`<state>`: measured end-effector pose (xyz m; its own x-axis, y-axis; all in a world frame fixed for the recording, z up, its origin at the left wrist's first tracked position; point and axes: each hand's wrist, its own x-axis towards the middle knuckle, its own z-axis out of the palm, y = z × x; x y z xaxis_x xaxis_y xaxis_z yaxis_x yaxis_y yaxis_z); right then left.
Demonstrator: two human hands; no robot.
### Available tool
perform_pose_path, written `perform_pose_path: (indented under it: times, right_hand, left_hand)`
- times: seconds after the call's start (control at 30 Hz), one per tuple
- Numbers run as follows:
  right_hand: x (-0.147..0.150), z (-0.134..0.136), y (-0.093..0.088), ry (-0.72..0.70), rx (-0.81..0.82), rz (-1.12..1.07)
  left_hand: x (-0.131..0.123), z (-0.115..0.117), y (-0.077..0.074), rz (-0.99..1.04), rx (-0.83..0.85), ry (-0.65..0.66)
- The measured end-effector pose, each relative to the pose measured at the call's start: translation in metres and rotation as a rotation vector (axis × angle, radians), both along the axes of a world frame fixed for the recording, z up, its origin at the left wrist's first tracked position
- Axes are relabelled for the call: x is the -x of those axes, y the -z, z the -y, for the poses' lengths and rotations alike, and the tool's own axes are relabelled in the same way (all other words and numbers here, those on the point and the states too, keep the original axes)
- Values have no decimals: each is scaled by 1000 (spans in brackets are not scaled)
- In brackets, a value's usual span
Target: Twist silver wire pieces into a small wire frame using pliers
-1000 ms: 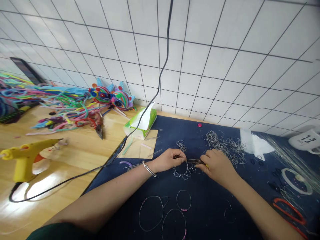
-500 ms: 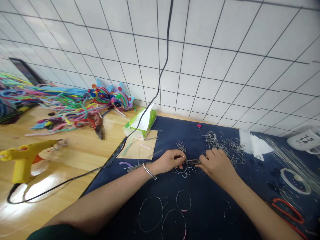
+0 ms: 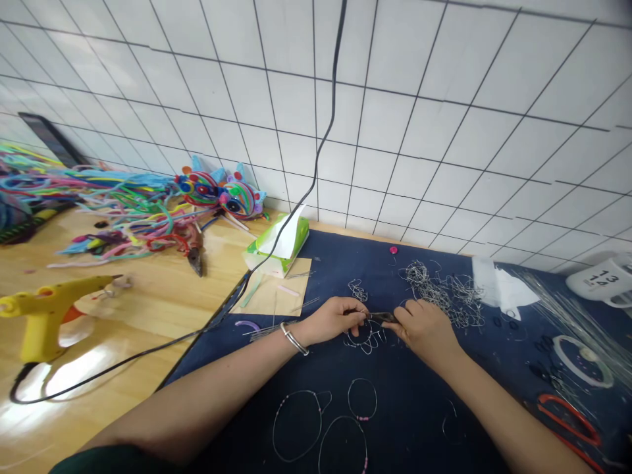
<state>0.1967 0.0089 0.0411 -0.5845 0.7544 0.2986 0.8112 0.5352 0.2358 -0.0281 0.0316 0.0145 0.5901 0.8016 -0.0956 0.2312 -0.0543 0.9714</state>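
Observation:
My left hand (image 3: 343,316), with a silver bangle (image 3: 295,339) at its wrist, pinches a piece of bent wire (image 3: 366,342) with several loops that hang below the fingers. In my right hand (image 3: 422,322) I grip a pair of pliers (image 3: 382,316); their jaws point left and meet the wire beside my left fingertips. My fingers partly cover the wire and the pliers' handles. Nearer to me lie wire rings with pink beads: a large one (image 3: 274,431), a small one (image 3: 376,398) and another (image 3: 320,447).
A wire tangle (image 3: 444,296) lies beyond my right hand. Scissors (image 3: 567,416) and a white mug (image 3: 600,280) are at right. Left are a yellow glue gun (image 3: 47,316), a tissue pack (image 3: 276,247) and pipe cleaners (image 3: 118,197). A black cable (image 3: 316,164) crosses the view.
My right hand and the pliers have shifted slightly left, so the jaws sit closer to my left fingers. The looped wire has turned a little. The left hand stays almost in place.

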Motion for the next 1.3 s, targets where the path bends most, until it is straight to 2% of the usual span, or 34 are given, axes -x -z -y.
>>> perform_pose_path:
  times: [0.27,0.53,0.8,1.03,1.3]
  right_hand:
    - [-2,-1,7,15,43,-24]
    - [0,0,7,9,38,-49]
    - [5,4,1,9,27,-50]
    - [10,-2,-13,49,-10,14]
    - [13,-24,-24,-95,2,59]
  left_hand:
    - [2,0,-4,20,38,43]
    - [1,-1,-1,54,69,50]
    - [0,0,-1,108,102,9]
    - [-1,-2,1,166,111,-79]
    - [3,-5,0,209,151,-78]
